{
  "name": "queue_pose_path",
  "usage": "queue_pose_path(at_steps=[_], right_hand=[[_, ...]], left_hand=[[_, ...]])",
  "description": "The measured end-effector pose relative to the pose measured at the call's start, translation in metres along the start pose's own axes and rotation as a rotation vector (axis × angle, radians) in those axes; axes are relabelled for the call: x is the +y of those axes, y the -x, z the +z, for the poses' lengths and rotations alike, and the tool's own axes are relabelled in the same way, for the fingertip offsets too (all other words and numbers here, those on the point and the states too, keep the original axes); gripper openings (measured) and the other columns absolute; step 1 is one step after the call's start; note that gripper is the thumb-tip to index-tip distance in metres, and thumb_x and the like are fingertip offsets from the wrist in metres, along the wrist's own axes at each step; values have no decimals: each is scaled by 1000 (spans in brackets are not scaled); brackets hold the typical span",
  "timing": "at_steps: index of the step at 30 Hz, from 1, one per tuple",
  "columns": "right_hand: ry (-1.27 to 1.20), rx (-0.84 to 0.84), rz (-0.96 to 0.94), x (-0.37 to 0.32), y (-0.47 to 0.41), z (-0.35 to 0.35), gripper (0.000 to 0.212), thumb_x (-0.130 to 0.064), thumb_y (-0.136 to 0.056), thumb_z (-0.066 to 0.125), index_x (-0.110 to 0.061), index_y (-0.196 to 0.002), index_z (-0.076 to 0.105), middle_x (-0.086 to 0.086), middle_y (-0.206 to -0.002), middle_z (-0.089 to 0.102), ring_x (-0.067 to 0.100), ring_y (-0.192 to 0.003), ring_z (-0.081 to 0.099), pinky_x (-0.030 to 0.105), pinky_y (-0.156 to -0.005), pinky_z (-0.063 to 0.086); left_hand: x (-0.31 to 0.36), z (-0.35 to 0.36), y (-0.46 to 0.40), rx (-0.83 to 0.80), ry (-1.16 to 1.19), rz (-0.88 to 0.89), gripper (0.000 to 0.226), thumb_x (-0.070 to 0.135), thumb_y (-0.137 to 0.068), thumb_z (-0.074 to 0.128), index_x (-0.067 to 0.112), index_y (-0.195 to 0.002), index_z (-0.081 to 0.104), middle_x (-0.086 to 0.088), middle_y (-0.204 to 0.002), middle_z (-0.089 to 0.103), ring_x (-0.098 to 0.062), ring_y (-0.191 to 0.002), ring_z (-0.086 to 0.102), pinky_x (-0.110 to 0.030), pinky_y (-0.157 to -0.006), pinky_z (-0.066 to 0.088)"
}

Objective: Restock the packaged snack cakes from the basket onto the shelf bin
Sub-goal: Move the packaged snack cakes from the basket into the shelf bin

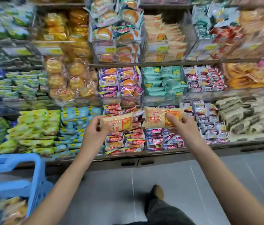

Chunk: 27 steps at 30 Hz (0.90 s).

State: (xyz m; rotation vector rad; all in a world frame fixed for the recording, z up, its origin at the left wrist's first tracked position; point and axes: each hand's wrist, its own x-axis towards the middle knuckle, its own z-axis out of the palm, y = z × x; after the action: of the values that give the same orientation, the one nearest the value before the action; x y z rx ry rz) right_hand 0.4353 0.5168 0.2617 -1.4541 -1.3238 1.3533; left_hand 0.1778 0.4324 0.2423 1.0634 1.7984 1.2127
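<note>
Fingers of my left hand (94, 129) pinch one snack cake (117, 123); my right hand (179, 127) grips another (158, 116), both raised before the shelves. I judge I'm mid-carry from the basket (14, 169); next, lift toward the matching bin (163, 38) above.

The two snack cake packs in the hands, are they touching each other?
Apart. The head view shows red-wrapped shelf packs between the left pack and the right pack.

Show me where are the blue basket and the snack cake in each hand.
blue basket (35, 174): head view, its right rim.
left-hand snack cake (120, 123): head view, wrapper middle.
right-hand snack cake (155, 118): head view, printed front.
</note>
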Motion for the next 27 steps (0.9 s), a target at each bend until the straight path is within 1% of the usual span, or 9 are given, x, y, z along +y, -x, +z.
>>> queue_pose_path(at_steps=[3,7,9,12,15,18,21,23,27], right_hand=[[-14,-25,-44,-10,-39,-45,8,-30,-90,61,-24,-86,64,-15,-75,72,1,-70,68,13,-56,51],[-23,-2,-72,-24,-88,-97,9,-34,-90,60,-27,-90,64,-7,-89,71,7,-80,69,23,-68,57],[-74,14,-74,-32,-110,-114,10,-35,-90,60,-26,-92,63,-8,-89,71,6,-79,68,21,-66,56],[-108,18,-101,-45,-142,-131,9,-35,-90,60,-27,-91,64,-13,-82,71,0,-74,68,14,-58,52],[-95,35,-122,-56,-173,-140,10,-36,-90,60,-27,-89,65,-9,-86,71,6,-77,68,23,-65,57],[-66,42,-141,-69,-201,-140,13,-36,-90,60,-24,-90,63,-1,-91,69,12,-79,65,29,-68,55],[-65,54,-169,-82,-225,-137,10,-34,-90,60,-25,-87,63,-5,-87,69,1,-69,65,17,-57,54],[-59,66,-174,-88,-238,-135,11,-35,-90,60,-24,-89,64,-4,-89,70,4,-74,66,17,-57,52],[-70,100,-180,-98,-262,-131,14,-38,-88,62,-24,-89,64,-5,-91,70,12,-86,67,25,-68,55]], left_hand=[[27,58,-27,-20,-27,8,7,35,-90,57,29,-88,56,-3,-93,65,-16,-89,61,-39,-77,48],[59,118,-45,64,2,12,6,44,-90,52,39,-88,54,11,-85,64,4,-75,61,-13,-55,43],[70,137,-50,86,19,12,3,42,-91,52,43,-93,52,15,-90,64,9,-76,61,-12,-57,43],[88,155,-69,127,-8,-6,2,41,-91,52,40,-93,50,14,-92,61,0,-77,62,-18,-57,44],[108,160,-107,150,-96,17,14,36,-91,55,31,-82,46,3,-84,60,-1,-58,57,-13,-42,37],[132,160,-157,125,-178,61,21,29,-91,55,23,-78,40,0,-81,55,-7,-52,53,-10,-36,34],[167,157,-210,63,-146,139,13,26,-91,55,25,-94,43,6,-87,53,-7,-61,53,-10,-41,39],[191,158,-245,-14,-141,215,27,25,-92,56,37,-113,43,14,-94,55,-8,-71,59,-23,-54,48],[222,172,-313,8,-316,351,20,25,-92,54,31,-111,54,14,-106,56,-2,-78,56,-22,-60,42]])
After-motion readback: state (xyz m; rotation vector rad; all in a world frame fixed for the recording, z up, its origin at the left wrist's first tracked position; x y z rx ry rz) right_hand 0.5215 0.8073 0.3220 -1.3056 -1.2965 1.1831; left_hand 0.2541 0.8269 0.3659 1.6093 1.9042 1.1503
